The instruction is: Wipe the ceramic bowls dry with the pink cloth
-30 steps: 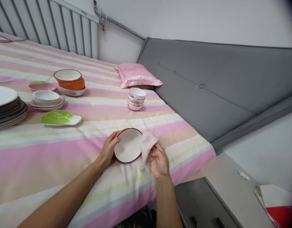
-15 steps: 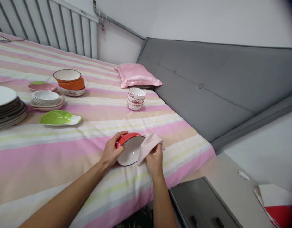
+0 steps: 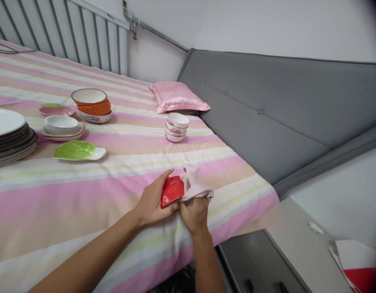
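A red bowl (image 3: 172, 190) with a small pink flower on its outside is tilted so that its outer wall faces me. My left hand (image 3: 152, 200) grips its left side, thumb low and fingers at the upper edge. A pale pink cloth (image 3: 194, 186) covers the bowl's right part. My right hand (image 3: 195, 213) is closed on that cloth and presses it around the rim; the bowl's inside is hidden. Beyond the hands stands a stack of small white bowls (image 3: 177, 128) with red rims.
On the striped bedsheet (image 3: 114, 179) stand a green leaf-shaped dish (image 3: 76, 150), small white dishes (image 3: 62, 124), stacked orange bowls (image 3: 93, 106) and a pile of plates (image 3: 10, 138). A pink pillow (image 3: 178, 97) lies by the grey headboard (image 3: 267, 106). A grey nightstand (image 3: 261, 260) is at lower right.
The red bowl has turned from showing its white inside to showing its red outside. The cloth has moved from the inner rim to wrap over its right side.
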A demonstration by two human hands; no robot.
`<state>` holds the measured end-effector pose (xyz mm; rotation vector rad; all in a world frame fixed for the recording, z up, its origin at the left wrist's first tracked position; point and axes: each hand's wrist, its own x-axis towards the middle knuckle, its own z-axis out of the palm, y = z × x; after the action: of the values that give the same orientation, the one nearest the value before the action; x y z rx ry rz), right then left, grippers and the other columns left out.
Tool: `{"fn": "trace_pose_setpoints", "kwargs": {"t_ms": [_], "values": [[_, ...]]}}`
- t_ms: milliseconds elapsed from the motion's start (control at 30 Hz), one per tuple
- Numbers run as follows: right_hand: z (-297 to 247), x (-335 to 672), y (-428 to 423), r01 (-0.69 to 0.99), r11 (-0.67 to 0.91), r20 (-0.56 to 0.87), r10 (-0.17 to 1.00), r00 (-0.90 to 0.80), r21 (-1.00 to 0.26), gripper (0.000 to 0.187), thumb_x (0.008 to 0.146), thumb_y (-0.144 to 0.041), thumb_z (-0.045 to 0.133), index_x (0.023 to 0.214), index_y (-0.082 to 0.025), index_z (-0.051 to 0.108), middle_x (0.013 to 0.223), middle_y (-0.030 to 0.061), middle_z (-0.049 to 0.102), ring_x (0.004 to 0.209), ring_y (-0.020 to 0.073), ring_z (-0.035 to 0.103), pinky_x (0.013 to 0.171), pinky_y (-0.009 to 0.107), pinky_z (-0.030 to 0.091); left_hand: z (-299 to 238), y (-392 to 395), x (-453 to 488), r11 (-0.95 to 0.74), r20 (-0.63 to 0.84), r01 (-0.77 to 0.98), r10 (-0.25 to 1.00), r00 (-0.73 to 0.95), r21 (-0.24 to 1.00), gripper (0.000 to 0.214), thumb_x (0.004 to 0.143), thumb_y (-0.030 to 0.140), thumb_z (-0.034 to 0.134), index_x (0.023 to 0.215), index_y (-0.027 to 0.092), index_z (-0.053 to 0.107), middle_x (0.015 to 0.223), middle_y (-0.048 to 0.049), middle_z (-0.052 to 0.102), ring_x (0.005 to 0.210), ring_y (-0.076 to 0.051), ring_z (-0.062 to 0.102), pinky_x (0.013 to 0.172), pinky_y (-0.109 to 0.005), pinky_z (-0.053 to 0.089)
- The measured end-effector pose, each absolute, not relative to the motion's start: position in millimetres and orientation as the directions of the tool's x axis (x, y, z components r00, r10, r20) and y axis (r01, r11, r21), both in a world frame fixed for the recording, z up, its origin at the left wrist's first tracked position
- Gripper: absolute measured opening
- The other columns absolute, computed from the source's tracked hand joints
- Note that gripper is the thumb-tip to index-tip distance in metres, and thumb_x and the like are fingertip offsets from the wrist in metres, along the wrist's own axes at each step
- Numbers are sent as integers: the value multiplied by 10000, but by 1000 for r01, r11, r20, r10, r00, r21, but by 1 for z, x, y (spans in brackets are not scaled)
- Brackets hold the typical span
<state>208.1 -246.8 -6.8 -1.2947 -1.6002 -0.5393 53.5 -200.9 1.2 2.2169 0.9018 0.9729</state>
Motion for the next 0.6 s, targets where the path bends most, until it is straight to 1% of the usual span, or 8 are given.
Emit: {"fn": "trace_pose_setpoints", "kwargs": {"t_ms": [33, 100, 200, 267, 367, 433, 533, 600], "values": [[-5, 208, -247, 925, 337, 892, 452, 5, -176, 197, 735, -127, 518, 904, -171, 611, 749, 80, 680, 705, 248, 620, 649, 357, 478, 2, -203, 55, -641, 423, 361, 741, 522, 677, 853, 705, 409, 582, 1423, 197, 173, 1328, -151, 470, 1128, -324, 526, 917, -460, 428], [-1, 209, -248, 931, 347, 911, 410, -39, -116, 160, 707, -81, 510, 768, -180, 620, 630, 51, 656, 607, 217, 597, 596, 314, 451, 2, -205, 56, -692, 459, 356, 699, 548, 628, 915, 684, 371, 601, 1439, 201, 112, 1364, -156, 427, 1194, -331, 478, 962, -469, 406], [3, 212, -250, 926, 365, 910, 409, -66, -96, 201, 668, -42, 490, 577, -196, 583, 513, 29, 606, 504, 178, 538, 536, 277, 393, 3, -208, 57, -769, 512, 333, 621, 594, 546, 967, 652, 306, 595, 1446, 199, 52, 1369, -159, 404, 1230, -332, 441, 997, -470, 386], [3, 215, -251, 927, 362, 907, 417, -64, -101, 226, 667, -58, 487, 503, -200, 551, 480, 27, 584, 478, 167, 512, 521, 273, 364, 3, -209, 58, -798, 526, 325, 585, 617, 507, 988, 622, 271, 574, 1444, 194, 31, 1336, -161, 421, 1200, -339, 460, 984, -483, 397], [1, 219, -250, 925, 354, 898, 439, -36, -136, 256, 672, -76, 463, 457, -199, 528, 449, 28, 563, 450, 157, 492, 499, 268, 338, 4, -209, 58, -814, 529, 326, 566, 632, 481, 1013, 583, 243, 547, 1440, 194, 10, 1279, -157, 455, 1145, -348, 493, 948, -502, 419], [-2, 221, -248, 923, 345, 890, 456, -6, -171, 259, 665, -77, 447, 450, -196, 530, 437, 29, 558, 432, 154, 488, 486, 265, 335, 4, -208, 59, -807, 520, 339, 576, 630, 484, 1010, 577, 239, 545, 1436, 201, 16, 1257, -150, 470, 1125, -344, 505, 931, -497, 431], [-7, 225, -245, 916, 330, 880, 473, 47, -226, 243, 677, -97, 458, 484, -186, 576, 457, 37, 586, 443, 162, 514, 490, 264, 362, 4, -207, 58, -785, 490, 355, 602, 631, 507, 995, 575, 240, 550, 1431, 215, 44, 1251, -139, 480, 1119, -334, 509, 913, -481, 442], [-12, 227, -242, 904, 318, 860, 502, 94, -285, 224, 692, -117, 476, 530, -179, 617, 492, 43, 613, 466, 170, 534, 503, 268, 383, 4, -206, 58, -773, 472, 358, 613, 633, 524, 989, 574, 245, 552, 1430, 218, 57, 1252, -134, 483, 1119, -330, 509, 909, -478, 444]]}}
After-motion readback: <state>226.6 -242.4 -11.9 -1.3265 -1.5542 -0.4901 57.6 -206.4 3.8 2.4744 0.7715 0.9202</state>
